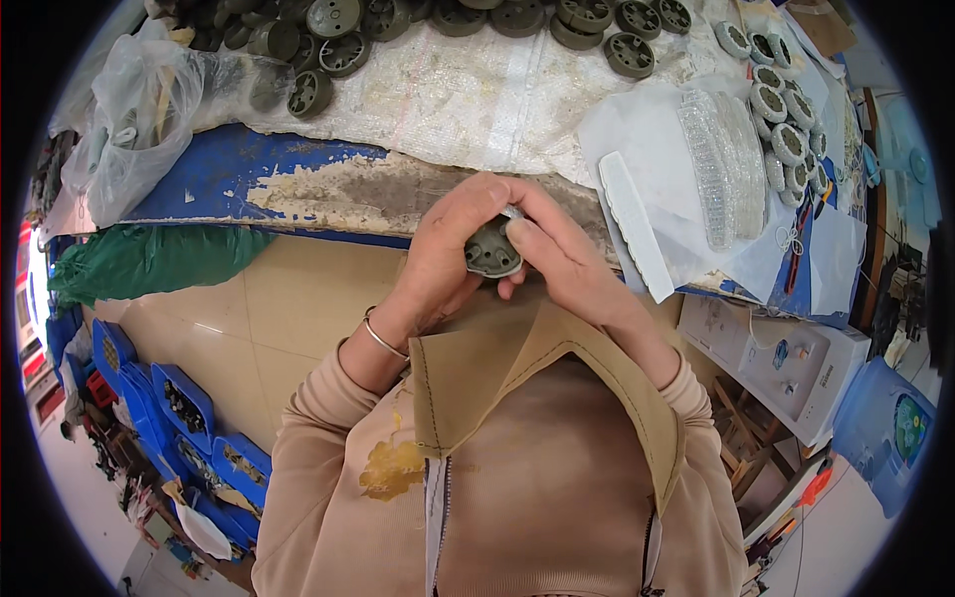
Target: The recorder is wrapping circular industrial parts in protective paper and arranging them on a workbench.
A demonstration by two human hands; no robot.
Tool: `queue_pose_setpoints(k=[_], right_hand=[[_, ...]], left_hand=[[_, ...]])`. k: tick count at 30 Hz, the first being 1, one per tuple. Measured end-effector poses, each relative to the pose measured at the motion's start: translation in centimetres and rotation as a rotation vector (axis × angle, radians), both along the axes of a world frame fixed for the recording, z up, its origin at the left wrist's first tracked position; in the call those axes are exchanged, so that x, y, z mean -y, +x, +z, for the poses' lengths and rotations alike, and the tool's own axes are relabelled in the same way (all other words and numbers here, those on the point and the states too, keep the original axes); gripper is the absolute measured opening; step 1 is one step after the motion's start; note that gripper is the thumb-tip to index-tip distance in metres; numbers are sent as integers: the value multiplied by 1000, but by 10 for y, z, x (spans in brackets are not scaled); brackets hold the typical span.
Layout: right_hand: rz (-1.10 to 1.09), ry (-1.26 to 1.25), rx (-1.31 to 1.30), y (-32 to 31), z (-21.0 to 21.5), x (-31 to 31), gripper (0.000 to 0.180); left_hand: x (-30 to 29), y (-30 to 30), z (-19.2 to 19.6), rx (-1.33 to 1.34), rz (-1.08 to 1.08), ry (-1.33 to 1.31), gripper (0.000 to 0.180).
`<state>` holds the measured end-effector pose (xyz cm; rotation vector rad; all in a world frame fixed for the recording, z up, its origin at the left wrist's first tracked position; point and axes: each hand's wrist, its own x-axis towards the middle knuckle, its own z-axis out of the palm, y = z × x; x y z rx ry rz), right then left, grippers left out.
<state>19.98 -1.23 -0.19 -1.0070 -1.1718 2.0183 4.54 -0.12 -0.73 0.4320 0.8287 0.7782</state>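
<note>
We count two bare hands, the left hand and the right hand, both closed around one round part just in front of the worn table edge. On the table we find one white strip, more than ten dark round pieces and more than ten pale-rimmed wheels; overlap keeps us from exact totals. We see one green bag at the left and one bracelet on the left wrist. The part we hold looks olive-grey, with several dark holes in its face and a paler rim along its lower edge; fingers hide its upper portion.
</note>
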Motion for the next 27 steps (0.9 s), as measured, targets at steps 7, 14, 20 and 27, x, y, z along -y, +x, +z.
queue_pose_setpoints(k=[7, 14, 20, 27], right_hand=[[-97, 188, 45, -8, -9, 7, 41], [-32, 265, 115, -3, -9, 0, 48], [2, 709, 456, -8, -15, 0, 51], [5, 705, 534, -9, -16, 1, 54]], left_hand=[[-2, -2, -3, 41, 32, -94, 31], [-1, -6, -7, 64, 73, -116, 31], [-2, -6, -3, 63, 143, -198, 32], [2, -1, -18, 158, 240, -148, 33]])
